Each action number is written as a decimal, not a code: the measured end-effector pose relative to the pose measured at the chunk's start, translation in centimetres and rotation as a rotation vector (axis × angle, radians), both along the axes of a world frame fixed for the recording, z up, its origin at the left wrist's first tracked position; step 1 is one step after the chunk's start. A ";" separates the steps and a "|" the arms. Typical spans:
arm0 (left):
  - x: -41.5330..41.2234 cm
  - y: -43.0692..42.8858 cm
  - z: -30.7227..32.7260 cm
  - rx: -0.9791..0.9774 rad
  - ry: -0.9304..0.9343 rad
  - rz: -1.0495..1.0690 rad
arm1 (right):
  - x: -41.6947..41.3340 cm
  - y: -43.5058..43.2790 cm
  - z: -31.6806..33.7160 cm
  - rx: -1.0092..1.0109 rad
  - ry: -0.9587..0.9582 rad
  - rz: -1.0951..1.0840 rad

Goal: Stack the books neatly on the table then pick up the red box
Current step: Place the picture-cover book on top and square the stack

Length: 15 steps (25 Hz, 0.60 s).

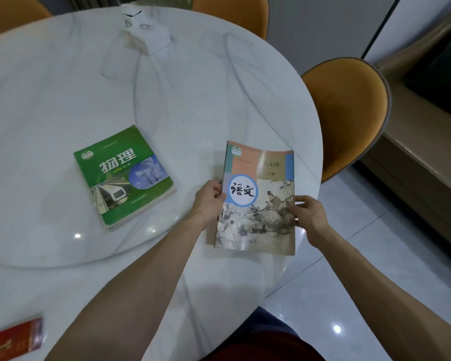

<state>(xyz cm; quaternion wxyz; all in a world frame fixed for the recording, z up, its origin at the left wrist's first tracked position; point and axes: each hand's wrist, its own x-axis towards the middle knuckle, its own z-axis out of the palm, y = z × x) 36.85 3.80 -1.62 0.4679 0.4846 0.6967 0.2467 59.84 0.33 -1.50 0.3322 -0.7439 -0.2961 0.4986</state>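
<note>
Books are lying apart on the round white marble table [63,87]. In the head view, the beige paperback textbook with an ink-painting cover [258,199] is sitting right of centre, near the table's right edge. The left hand [208,199] is pinching its left edge, thumb on the cover; the right hand [309,213] is gripping its right edge. The thick green textbook [124,175] is lying flat left of centre, untouched. The flat red box [13,341] is resting at the lower left corner. A white tissue box [147,32] is standing at top centre. Orange chairs [346,113] are surrounding the table.
</note>
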 end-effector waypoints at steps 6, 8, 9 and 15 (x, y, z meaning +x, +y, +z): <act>-5.3 1.7 3.7 0.096 -0.118 0.195 | -4.2 6.2 4.0 0.109 0.125 0.173; -8.0 2.3 4.8 0.127 -0.105 0.277 | -7.0 8.2 5.2 0.135 0.153 0.252; -9.2 2.5 5.3 0.141 -0.090 0.313 | -8.3 9.2 5.8 0.149 0.163 0.287; -17.0 3.1 6.8 0.147 -0.076 0.542 | -17.4 14.3 8.0 0.180 0.165 0.501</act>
